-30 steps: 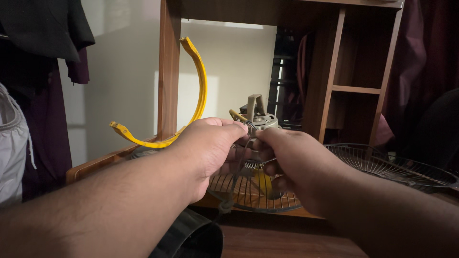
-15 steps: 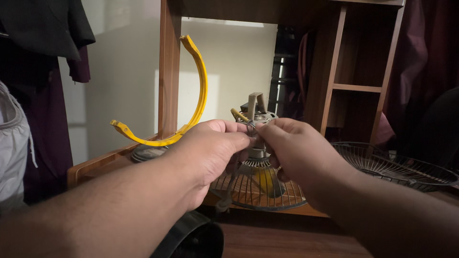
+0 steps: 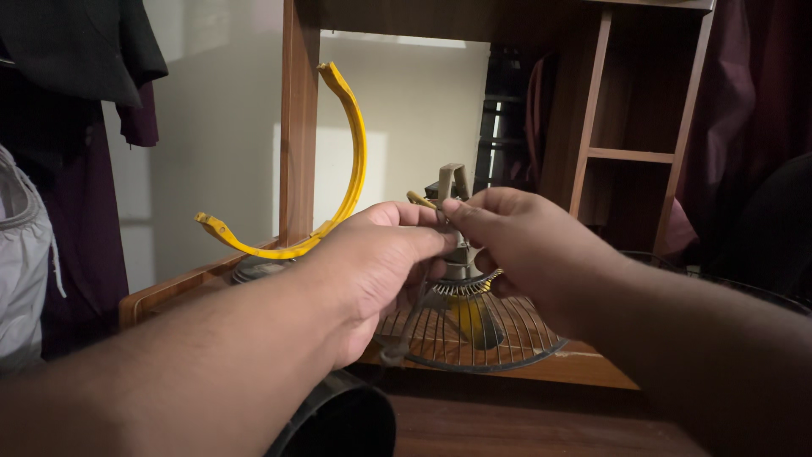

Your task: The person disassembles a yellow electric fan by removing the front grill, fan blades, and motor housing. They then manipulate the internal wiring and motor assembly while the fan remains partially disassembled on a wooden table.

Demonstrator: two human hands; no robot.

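Wire fan guard; both hands pinch motor.

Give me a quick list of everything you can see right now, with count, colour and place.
fan motor: one, grey, centre, partly hidden behind both hands
wire fan guard: one, dark metal, on the wooden shelf under the hands
yellow curved band: one, yellow, left of centre, held in the left hand
wooden shelf unit: one, brown, behind
hanging clothes: several, dark, upper left
left hand: one, closed around the band
right hand: one, fingertips pinched at the motor
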